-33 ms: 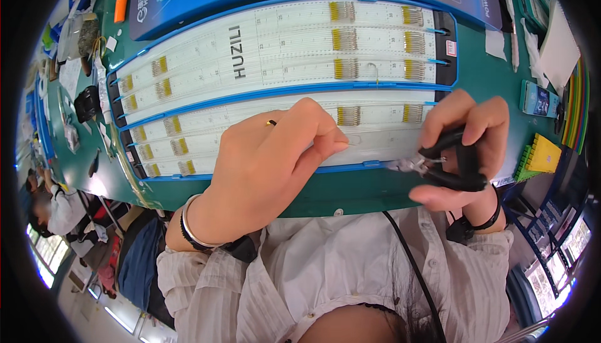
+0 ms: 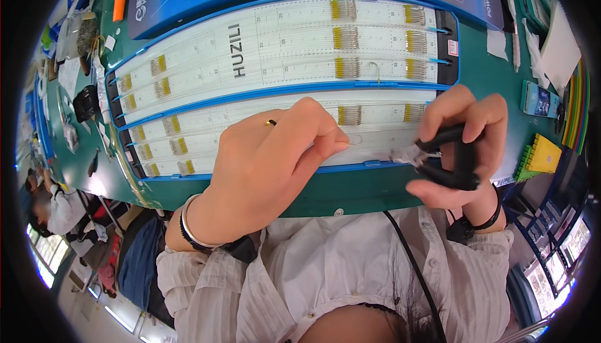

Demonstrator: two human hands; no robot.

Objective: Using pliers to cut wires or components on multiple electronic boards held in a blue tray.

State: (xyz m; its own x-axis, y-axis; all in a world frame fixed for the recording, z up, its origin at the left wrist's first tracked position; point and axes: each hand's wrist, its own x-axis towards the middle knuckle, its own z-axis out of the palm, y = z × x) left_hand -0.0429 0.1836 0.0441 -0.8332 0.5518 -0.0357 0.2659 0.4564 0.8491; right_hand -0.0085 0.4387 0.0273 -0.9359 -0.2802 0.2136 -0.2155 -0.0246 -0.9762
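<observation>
At centre frame, the left hand (image 2: 266,152) pinches a fine, pale, wire-like strand (image 2: 355,143), while the right hand (image 2: 490,142), half-curled around black-handled metal pliers (image 2: 464,155), has edged leftward, bringing their tips nearer it.

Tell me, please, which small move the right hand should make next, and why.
Perhaps ease the black-handled metal pliers slightly left: the right hand holds them with their blurred silver end short of the thin, pale, curved strand, which the left hand seems to pinch. Moving left would likely bring that end to it.
</observation>
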